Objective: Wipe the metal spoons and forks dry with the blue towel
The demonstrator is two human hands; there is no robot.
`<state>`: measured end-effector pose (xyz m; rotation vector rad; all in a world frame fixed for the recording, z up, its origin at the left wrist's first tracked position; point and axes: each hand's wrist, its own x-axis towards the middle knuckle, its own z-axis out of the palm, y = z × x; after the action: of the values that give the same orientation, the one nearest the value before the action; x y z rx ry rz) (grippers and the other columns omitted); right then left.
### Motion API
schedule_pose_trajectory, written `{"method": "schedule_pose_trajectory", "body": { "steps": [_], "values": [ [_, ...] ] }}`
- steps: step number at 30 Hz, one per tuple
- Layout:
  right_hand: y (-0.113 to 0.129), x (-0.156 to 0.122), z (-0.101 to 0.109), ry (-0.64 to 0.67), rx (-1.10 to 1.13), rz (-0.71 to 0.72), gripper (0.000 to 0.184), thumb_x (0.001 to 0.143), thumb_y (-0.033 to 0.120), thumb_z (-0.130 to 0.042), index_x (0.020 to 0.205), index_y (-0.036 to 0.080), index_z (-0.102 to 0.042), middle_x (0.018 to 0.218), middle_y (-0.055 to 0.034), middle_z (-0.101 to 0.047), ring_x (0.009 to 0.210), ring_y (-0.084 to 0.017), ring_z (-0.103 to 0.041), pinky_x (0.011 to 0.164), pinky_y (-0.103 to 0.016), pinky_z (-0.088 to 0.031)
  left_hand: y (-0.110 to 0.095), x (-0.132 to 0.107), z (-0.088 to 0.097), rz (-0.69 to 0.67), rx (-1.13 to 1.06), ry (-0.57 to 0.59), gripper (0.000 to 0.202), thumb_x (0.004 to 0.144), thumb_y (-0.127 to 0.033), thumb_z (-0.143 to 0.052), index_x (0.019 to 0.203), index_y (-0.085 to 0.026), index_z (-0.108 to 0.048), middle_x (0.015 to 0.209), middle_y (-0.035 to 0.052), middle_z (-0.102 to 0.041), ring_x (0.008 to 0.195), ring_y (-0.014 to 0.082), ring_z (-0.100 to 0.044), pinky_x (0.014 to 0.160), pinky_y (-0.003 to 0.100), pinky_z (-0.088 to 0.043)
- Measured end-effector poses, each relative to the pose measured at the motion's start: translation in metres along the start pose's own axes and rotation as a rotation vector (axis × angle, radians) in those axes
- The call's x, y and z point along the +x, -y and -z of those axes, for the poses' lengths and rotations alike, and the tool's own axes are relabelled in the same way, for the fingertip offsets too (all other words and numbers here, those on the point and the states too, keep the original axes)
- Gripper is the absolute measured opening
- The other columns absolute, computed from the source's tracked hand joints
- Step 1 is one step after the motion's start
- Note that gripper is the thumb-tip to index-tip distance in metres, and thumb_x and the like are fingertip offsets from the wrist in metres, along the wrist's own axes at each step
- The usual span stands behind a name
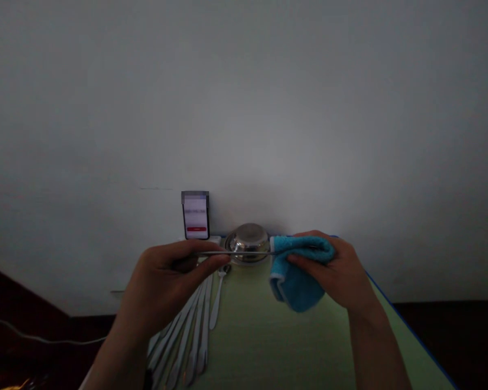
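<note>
A thin, straight table knife [250, 253], seen edge-on, is held level above the table. My left hand [166, 273] pinches one end of it between thumb and fingers. In my right hand [335, 265] is a folded blue cloth [299, 284] with a pale edge. The cloth wraps around the knife's other end and hides it, and its lower part hangs down. Beyond the knife, an upturned shiny metal bowl [250, 235] stands near the wall.
Several metal knives [193, 330] lie fanned out below my left hand, beside a fork [217, 303]. A phone [196, 216] stands upright against the white wall [252, 108]. The green tabletop [264, 330] has a blue edge. A white cable [44, 340] runs at the left.
</note>
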<state>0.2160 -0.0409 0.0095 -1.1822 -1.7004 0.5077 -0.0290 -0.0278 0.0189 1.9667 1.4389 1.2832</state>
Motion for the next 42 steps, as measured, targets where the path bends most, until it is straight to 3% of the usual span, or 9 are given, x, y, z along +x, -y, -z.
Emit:
{"method": "schedule_pose_trajectory", "body": {
  "steps": [5, 9, 16, 19, 22, 26, 31, 36, 42],
  "values": [
    [0.002, 0.001, -0.005, -0.087, -0.094, -0.072, 0.025, 0.067, 0.044, -0.068, 0.076, 0.021, -0.064, 0.062, 0.0032, -0.062, 0.056, -0.012, -0.054, 0.052, -0.022, -0.042, -0.002, 0.001, -0.001, -0.010, 0.042, 0.026, 0.023, 0.066, -0.038, -0.070, 0.077, -0.019, -0.070, 0.066, 0.0008, -0.072, 0.054, 0.0134, -0.063, 0.048, 0.020, -0.049],
    [0.000, 0.004, -0.006, -0.083, -0.067, -0.079, 0.027, 0.079, 0.046, -0.054, 0.077, 0.020, -0.062, 0.062, 0.0021, -0.060, 0.056, -0.012, -0.053, 0.051, -0.022, -0.040, -0.001, 0.003, -0.001, -0.032, 0.060, 0.040, 0.021, 0.066, -0.038, -0.069, 0.077, -0.020, -0.070, 0.066, 0.0001, -0.072, 0.056, 0.0131, -0.064, 0.051, 0.020, -0.050],
    [-0.008, 0.002, -0.010, -0.083, 0.165, -0.071, 0.029, 0.088, 0.045, -0.037, 0.107, 0.025, -0.047, 0.088, -0.0020, -0.058, 0.076, -0.015, -0.055, 0.065, -0.024, -0.045, 0.004, 0.005, -0.003, 0.002, 0.062, 0.003, 0.024, 0.065, -0.041, -0.070, 0.077, -0.020, -0.070, 0.069, 0.0008, -0.072, 0.061, 0.0147, -0.066, 0.056, 0.021, -0.052],
    [-0.008, 0.001, -0.012, -0.053, 0.200, -0.097, 0.043, 0.079, 0.047, -0.052, 0.114, 0.027, -0.036, 0.093, -0.0023, -0.056, 0.075, -0.015, -0.055, 0.062, -0.025, -0.048, 0.005, 0.005, -0.003, 0.006, 0.068, -0.008, 0.024, 0.065, -0.041, -0.070, 0.076, -0.020, -0.071, 0.069, 0.0008, -0.072, 0.061, 0.0150, -0.066, 0.056, 0.021, -0.052],
    [-0.006, 0.003, -0.014, -0.137, 0.084, -0.142, 0.060, 0.061, 0.043, -0.072, 0.110, 0.027, -0.040, 0.095, -0.0020, -0.057, 0.079, -0.018, -0.057, 0.066, -0.029, -0.049, 0.004, 0.005, -0.003, 0.028, 0.040, 0.002, 0.024, 0.065, -0.041, -0.070, 0.077, -0.020, -0.071, 0.070, 0.0008, -0.072, 0.063, 0.0151, -0.066, 0.058, 0.021, -0.053],
    [-0.007, 0.007, -0.013, -0.207, 0.119, -0.186, 0.048, 0.061, 0.041, -0.072, 0.101, 0.025, -0.051, 0.091, -0.0012, -0.062, 0.079, -0.018, -0.060, 0.067, -0.030, -0.050, 0.006, 0.006, -0.001, 0.041, 0.052, 0.002, 0.026, 0.064, -0.042, -0.071, 0.078, -0.020, -0.071, 0.069, 0.0009, -0.072, 0.060, 0.0149, -0.065, 0.055, 0.021, -0.051],
    [-0.015, 0.006, -0.006, -0.093, 0.291, -0.209, 0.027, 0.073, 0.039, -0.063, 0.092, 0.021, -0.060, 0.082, -0.0024, -0.068, 0.072, -0.018, -0.063, 0.062, -0.027, -0.050, 0.009, 0.005, -0.001, 0.075, 0.074, -0.043, 0.030, 0.063, -0.045, -0.071, 0.078, -0.019, -0.070, 0.066, 0.0015, -0.071, 0.059, 0.0155, -0.064, 0.050, 0.021, -0.048],
    [-0.020, 0.004, -0.008, -0.006, 0.433, -0.204, 0.025, 0.080, 0.040, -0.055, 0.090, 0.020, -0.063, 0.080, -0.0018, -0.069, 0.069, -0.016, -0.062, 0.060, -0.026, -0.049, 0.008, 0.004, -0.002, 0.082, 0.058, -0.045, 0.029, 0.063, -0.044, -0.071, 0.078, -0.019, -0.070, 0.064, 0.0004, -0.071, 0.055, 0.0139, -0.062, 0.048, 0.020, -0.047],
    [-0.014, 0.004, -0.013, -0.041, 0.383, -0.203, 0.028, 0.066, 0.036, -0.071, 0.088, 0.023, -0.061, 0.083, 0.0010, -0.069, 0.073, -0.015, -0.064, 0.061, -0.025, -0.051, 0.007, 0.005, -0.002, 0.063, 0.045, -0.039, 0.026, 0.062, -0.042, -0.072, 0.076, -0.020, -0.070, 0.065, -0.0004, -0.071, 0.056, 0.0133, -0.063, 0.051, 0.019, -0.049]
  ]
}}
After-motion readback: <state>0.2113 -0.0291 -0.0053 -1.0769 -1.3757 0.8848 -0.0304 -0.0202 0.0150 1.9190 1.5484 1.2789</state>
